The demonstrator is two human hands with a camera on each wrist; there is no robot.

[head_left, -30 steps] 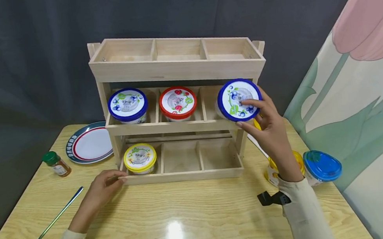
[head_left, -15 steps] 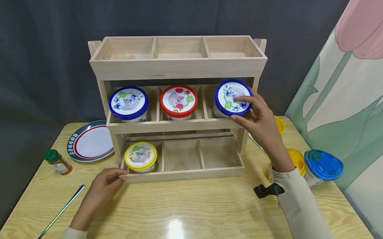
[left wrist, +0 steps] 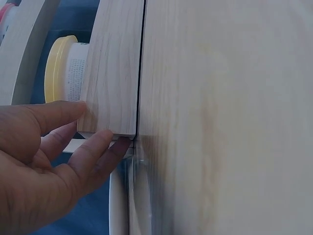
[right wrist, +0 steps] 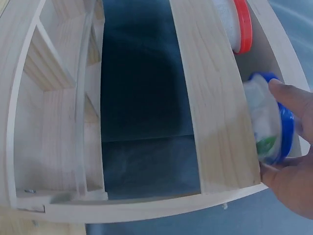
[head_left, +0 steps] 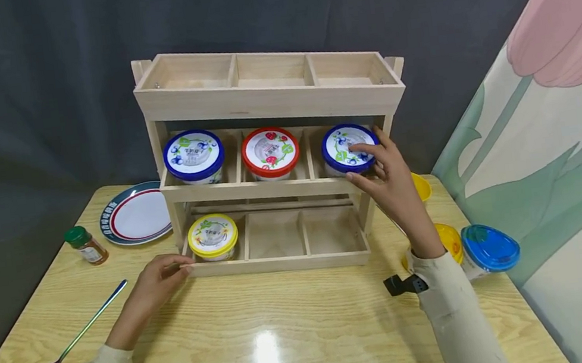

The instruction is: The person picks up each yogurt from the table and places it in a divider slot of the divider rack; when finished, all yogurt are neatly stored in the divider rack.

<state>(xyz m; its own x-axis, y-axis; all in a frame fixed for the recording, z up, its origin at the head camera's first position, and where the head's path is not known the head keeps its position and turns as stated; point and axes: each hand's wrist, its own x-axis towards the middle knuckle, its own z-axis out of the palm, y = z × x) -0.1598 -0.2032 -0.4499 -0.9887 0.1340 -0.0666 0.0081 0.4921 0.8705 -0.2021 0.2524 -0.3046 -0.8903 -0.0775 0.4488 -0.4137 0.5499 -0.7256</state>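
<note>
My right hand (head_left: 387, 185) grips a round tub with a blue rim and blueberries on its lid (head_left: 349, 148), which sits low in the right compartment of the wooden rack's (head_left: 271, 104) middle tier. In the right wrist view the tub (right wrist: 264, 117) is tilted behind the front board, its rim between thumb and fingers. At the bottom tier's left front corner, my left hand (head_left: 161, 285) holds the rack, thumb and fingertips on the board end (left wrist: 110, 88). Beside it stands a yellow-lidded tub (head_left: 213, 237). A red-lidded tub (head_left: 270, 152) and another blue-lidded tub (head_left: 193, 155) share the middle tier.
A plate (head_left: 139, 217), a green-capped jar (head_left: 86, 245) and a fork (head_left: 69, 345) lie to the left. Right of the rack are a blue-lidded container (head_left: 489, 247) and yellow containers (head_left: 448, 240), partly behind the right arm. A dark curtain (head_left: 249, 6) hangs behind.
My right hand has moved left and brought the blueberry tub from in front of the middle tier down into its right compartment. The left hand stays at the rack's corner.
</note>
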